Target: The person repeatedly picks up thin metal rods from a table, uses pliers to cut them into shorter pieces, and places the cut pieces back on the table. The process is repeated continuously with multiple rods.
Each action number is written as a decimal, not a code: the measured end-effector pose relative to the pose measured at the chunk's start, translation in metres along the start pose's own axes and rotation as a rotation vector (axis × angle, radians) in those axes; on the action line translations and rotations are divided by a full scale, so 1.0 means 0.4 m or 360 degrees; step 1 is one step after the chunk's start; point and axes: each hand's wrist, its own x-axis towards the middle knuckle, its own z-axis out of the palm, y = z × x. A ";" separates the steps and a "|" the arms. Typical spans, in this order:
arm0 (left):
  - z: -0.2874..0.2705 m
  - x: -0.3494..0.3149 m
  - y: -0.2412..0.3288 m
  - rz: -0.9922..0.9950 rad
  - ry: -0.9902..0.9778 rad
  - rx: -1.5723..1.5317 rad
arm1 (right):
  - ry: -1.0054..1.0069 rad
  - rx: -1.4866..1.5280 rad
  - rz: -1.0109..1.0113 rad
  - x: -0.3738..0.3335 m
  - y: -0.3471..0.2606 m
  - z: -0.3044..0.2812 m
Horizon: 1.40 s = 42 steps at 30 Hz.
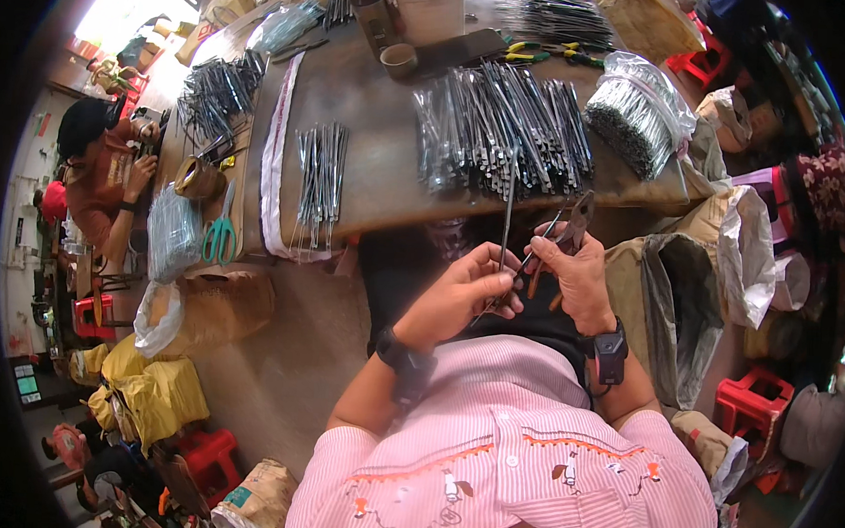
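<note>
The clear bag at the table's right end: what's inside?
The clear bag holds a tight bundle of thin metal rods, their ends showing on the near side. Rods deeper in are covered by the outer ones.

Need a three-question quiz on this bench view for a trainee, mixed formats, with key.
1. Which hand grips a pair of pliers?
A) only the left
B) only the right
C) neither

2. True or false: the left hand holds a thin metal strip that points toward the table.

3. Put these in order from left to right in the picture: large strip pile, teal scissors, small strip bundle.

Key:
1. B, the right hand.
2. True.
3. Teal scissors, small strip bundle, large strip pile.
</note>
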 end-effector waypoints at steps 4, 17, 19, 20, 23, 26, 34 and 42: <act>-0.016 0.023 -0.023 -0.0289 0.0091 -0.0550 | -0.0030 -0.0186 -0.0035 -0.014 -0.004 0.009; -0.044 0.047 -0.070 -0.0048 0.0226 -0.0170 | -0.0212 -0.0160 -0.0026 -0.023 0.017 -0.020; -0.038 0.041 -0.059 0.0031 0.0315 -0.0044 | 0.0001 0.0469 0.0215 -0.007 0.030 -0.036; -0.035 0.036 -0.053 0.0072 0.0328 0.0018 | 0.0162 0.0776 0.0364 -0.002 0.036 -0.048; -0.028 0.026 -0.036 0.0172 0.0394 0.0225 | 0.0115 0.1195 0.0515 -0.006 0.046 -0.093; -0.018 0.023 -0.027 0.0282 0.0450 0.0376 | -0.0138 0.1344 0.0762 -0.038 0.050 -0.137; 0.001 0.038 -0.020 0.0474 0.0517 0.0676 | -0.0537 0.0139 0.0717 -0.082 0.046 -0.127; 0.006 0.043 -0.023 0.0617 0.0564 0.0955 | -0.0605 -0.0814 0.0157 -0.064 0.046 -0.111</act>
